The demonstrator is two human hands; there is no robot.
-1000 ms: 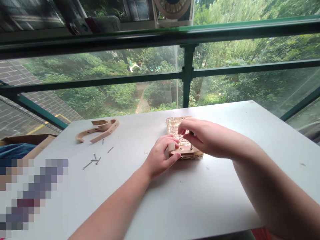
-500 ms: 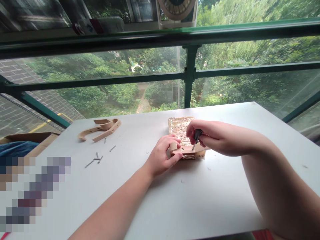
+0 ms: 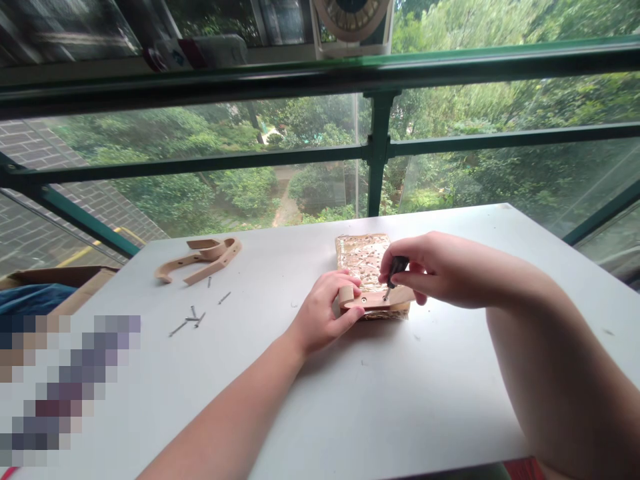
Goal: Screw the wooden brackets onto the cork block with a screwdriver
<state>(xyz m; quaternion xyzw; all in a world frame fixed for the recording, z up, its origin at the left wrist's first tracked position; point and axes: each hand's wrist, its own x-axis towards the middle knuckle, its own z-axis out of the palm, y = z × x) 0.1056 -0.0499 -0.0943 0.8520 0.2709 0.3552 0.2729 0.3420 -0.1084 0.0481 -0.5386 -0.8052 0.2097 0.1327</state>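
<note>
R fingers (image 3: 415,247) grip screwdriver (image 3: 399,267), tip down-L, prob. touching wooden hook (image 3: 374,303) lying L–R, L fingers (image 3: 336,280) clamped on its L end.

Balcony, by look: green railing (image 3: 450,71), glass panes (image 3: 320,190), trees (image 3: 500,180) outside, white table (image 3: 400,400) alongside.

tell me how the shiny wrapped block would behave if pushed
The block probably won't roll or tip, lying flat on the table. Its glossy, crinkled surface may feel slippery. The left hand on the hook atop it may resist sliding.
</note>
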